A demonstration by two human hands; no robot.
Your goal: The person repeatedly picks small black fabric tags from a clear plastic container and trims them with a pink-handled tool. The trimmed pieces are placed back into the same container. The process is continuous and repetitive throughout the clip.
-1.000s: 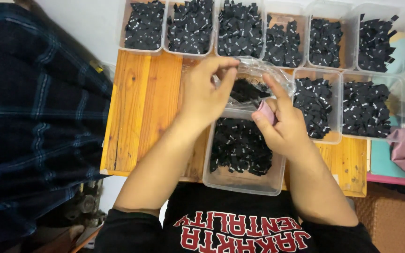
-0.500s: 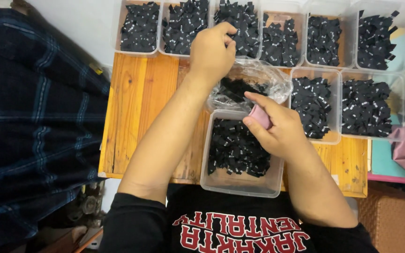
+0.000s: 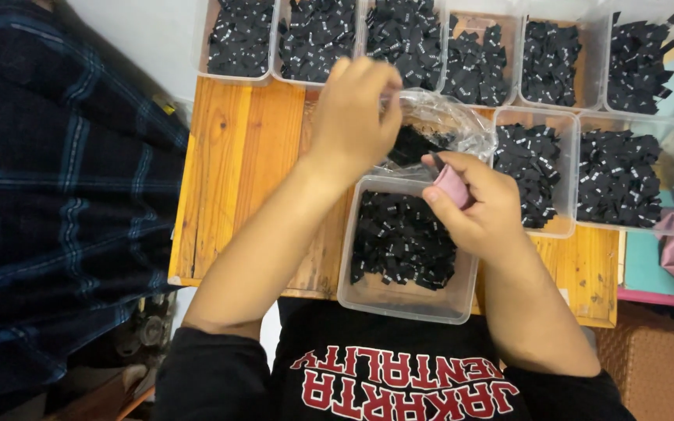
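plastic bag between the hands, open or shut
Open. The left hand holds up the plastic bag by its rim, and black labels show through its mouth.

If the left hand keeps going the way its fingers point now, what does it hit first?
Probably the clear plastic bag of black labels: the left hand curls toward its crumpled top edge and seems to touch it already. Beyond lies a clear plastic tub of black labels. Depth is hard to judge from overhead.

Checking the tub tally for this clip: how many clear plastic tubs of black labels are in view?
9: six along the back row; two mid-right; one nearest the person. More may lie outside the frame.
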